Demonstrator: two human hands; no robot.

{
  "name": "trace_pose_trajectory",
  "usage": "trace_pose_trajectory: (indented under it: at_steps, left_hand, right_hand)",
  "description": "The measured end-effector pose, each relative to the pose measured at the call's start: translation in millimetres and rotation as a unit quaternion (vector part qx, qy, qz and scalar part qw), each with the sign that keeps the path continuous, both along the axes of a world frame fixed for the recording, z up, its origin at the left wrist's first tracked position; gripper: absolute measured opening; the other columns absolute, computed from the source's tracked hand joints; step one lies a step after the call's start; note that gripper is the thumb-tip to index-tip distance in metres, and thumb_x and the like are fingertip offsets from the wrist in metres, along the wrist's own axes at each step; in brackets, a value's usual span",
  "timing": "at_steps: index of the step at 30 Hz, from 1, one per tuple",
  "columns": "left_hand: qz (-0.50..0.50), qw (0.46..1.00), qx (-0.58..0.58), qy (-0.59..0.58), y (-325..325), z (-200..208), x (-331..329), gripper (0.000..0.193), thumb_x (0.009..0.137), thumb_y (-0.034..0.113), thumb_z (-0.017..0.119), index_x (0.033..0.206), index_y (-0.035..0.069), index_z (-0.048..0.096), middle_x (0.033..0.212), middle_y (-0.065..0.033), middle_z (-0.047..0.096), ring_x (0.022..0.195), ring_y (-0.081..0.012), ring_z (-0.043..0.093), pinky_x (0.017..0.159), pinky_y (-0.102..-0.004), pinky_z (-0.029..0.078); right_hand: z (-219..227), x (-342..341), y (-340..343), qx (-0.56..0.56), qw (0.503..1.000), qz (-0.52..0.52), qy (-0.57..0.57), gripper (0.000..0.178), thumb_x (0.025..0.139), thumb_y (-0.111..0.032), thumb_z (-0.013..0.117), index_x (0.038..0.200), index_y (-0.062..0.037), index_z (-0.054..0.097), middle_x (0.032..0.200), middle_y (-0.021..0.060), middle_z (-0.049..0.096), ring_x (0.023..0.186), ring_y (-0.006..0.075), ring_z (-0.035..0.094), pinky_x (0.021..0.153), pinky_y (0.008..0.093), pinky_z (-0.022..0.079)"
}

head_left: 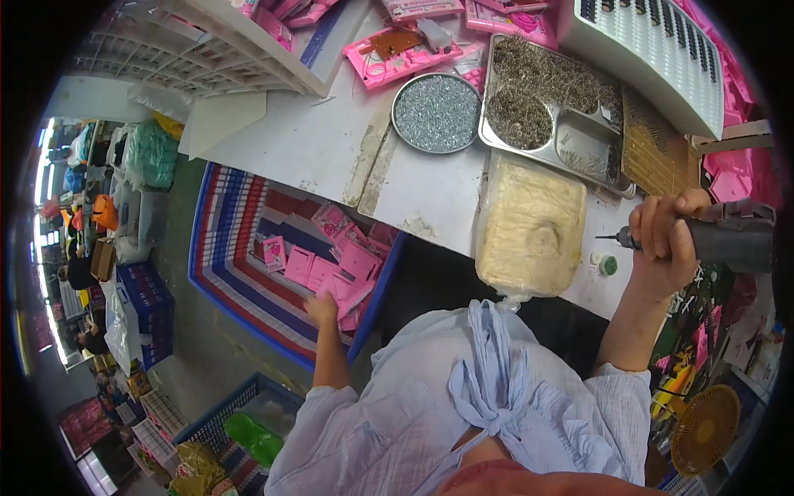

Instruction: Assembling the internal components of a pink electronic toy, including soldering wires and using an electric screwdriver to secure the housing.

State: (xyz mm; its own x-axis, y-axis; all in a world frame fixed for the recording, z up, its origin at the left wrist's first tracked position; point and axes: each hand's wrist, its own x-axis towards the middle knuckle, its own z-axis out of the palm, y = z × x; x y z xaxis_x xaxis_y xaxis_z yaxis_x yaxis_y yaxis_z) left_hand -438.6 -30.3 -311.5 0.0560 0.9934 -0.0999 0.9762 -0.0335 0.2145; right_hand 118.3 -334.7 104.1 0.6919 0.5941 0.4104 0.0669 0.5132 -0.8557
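My right hand (668, 236) is wrapped round a dark electric screwdriver (732, 244), at the right edge of the bench. Its thin bit (608, 237) points left over the white bench top. My left hand (321, 309) reaches down over a bin (240, 264) lined with red, white and blue striped cloth. Its fingers look apart, with nothing clearly held. Right beside them is a pink plastic part (349, 296), which lies among several pink plastic casings (310, 266) in the bin.
On the bench stand a round dish of small silvery pieces (437, 113), a metal tray of screws and springs (517, 124) and a wrapped yellowish pad (529, 227). A pink assembly (389, 56) lies farther back, near a white crate (240, 41). A blue basket (223, 413) sits on the floor.
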Motion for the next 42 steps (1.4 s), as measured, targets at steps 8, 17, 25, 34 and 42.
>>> trace_pose_trajectory:
  at_steps: [8,17,25,34,42]
  left_hand:
    - [-0.454,0.806,0.204,-0.320,104,329,349,0.022,0.088,0.001,0.067,0.110,0.004,0.067,0.106,-0.0147,0.067,0.087,-0.0299,0.066,0.076,-0.0370,0.053]
    - [-0.594,0.774,0.149,-0.159,168,323,437,0.018,0.085,0.009,0.072,0.102,0.008,0.067,0.107,-0.0092,0.068,0.093,-0.0316,0.068,0.077,-0.0417,0.055]
    - [-0.683,0.658,0.273,-0.163,66,411,389,0.014,0.082,0.011,0.072,0.095,0.010,0.066,0.086,-0.0075,0.061,0.072,-0.0305,0.065,0.060,-0.0417,0.051]
    - [-0.804,0.539,0.108,-0.226,-86,394,352,0.020,0.073,0.016,0.066,0.092,0.009,0.064,0.082,-0.0024,0.054,0.073,-0.0187,0.058,0.062,-0.0352,0.045]
    - [-0.827,0.507,-0.007,-0.243,-134,340,372,0.022,0.074,0.014,0.069,0.094,0.008,0.065,0.082,-0.0042,0.055,0.073,-0.0222,0.059,0.061,-0.0369,0.046]
  right_hand:
    - [3,0,4,-0.027,0.999,-0.035,-0.011,0.064,0.092,-0.026,0.073,0.143,-0.0006,0.043,0.072,-0.0009,0.051,0.060,0.0102,0.047,0.062,0.0295,0.041]
    - [-16,-16,-25,-0.138,0.901,-0.359,-0.203,0.077,0.086,-0.010,0.076,0.150,0.0026,0.035,0.144,0.0213,0.048,0.133,0.0322,0.048,0.109,0.0463,0.043]
    - [-40,-46,21,-0.176,0.979,0.068,0.077,0.038,0.102,-0.012,0.058,0.135,0.0046,0.056,0.114,0.0118,0.066,0.102,0.0173,0.066,0.092,0.0308,0.052]
    - [-66,-55,43,-0.169,0.923,0.134,0.320,0.045,0.107,-0.030,0.057,0.141,-0.0010,0.052,0.129,0.0109,0.065,0.112,0.0125,0.064,0.097,0.0321,0.053]
    - [-60,-46,-19,-0.596,0.778,-0.129,-0.153,0.029,0.093,-0.027,0.073,0.109,-0.0028,0.066,0.077,0.0116,0.071,0.068,0.0214,0.071,0.060,0.0343,0.054]
